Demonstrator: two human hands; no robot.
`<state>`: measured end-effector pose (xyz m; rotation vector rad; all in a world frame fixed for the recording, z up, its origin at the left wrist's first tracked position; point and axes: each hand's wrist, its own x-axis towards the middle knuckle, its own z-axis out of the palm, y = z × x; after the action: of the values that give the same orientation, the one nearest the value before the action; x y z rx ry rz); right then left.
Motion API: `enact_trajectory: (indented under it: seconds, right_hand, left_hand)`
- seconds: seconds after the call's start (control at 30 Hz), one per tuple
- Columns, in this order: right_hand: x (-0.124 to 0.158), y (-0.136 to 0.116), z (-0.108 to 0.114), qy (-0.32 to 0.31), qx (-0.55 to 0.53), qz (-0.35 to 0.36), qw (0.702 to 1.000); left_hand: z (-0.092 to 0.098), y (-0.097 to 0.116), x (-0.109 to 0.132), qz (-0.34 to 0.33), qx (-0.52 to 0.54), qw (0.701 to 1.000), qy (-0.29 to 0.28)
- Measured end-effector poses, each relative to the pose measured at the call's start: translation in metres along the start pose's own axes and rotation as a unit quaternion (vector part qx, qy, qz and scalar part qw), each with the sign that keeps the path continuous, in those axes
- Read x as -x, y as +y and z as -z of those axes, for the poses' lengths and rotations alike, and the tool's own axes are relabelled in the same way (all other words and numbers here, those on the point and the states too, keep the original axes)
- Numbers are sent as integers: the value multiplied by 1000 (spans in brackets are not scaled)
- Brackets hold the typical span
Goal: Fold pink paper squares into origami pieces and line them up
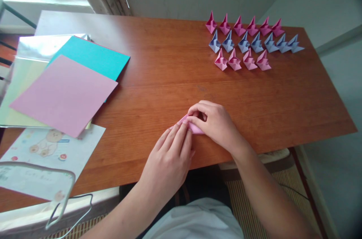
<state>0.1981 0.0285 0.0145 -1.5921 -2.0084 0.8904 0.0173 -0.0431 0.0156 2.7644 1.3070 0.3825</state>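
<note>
A small folded pink paper (197, 129) lies on the wooden table (158, 92) near its front edge, partly covered by both hands. My left hand (172, 148) presses on its left part, fingers together and pointing forward. From the right, my right hand (213, 122) pinches the paper's upper edge between thumb and forefinger. The fingertips of both hands almost meet there.
At the back right stand rows of folded paper pieces: magenta (239, 27), blue (243, 45) and pink (234, 62). Pink (68, 94) and turquoise sheets (96, 60) lie at the left, above a bear-printed sheet (82, 156). A white cable hangs at the front left.
</note>
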Motion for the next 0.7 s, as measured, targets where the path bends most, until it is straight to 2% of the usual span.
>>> enact_trajectory:
  seconds: [0.17,0.7]
  right_hand:
    - [-1,-2,3,-10,3,-2,1000]
    - [1,-3,-1,12,18,-3,1000]
  left_hand:
    - [2,-3,1,-1,3,1000,-12]
    - [6,-7,-1,-37,-29,998,-44]
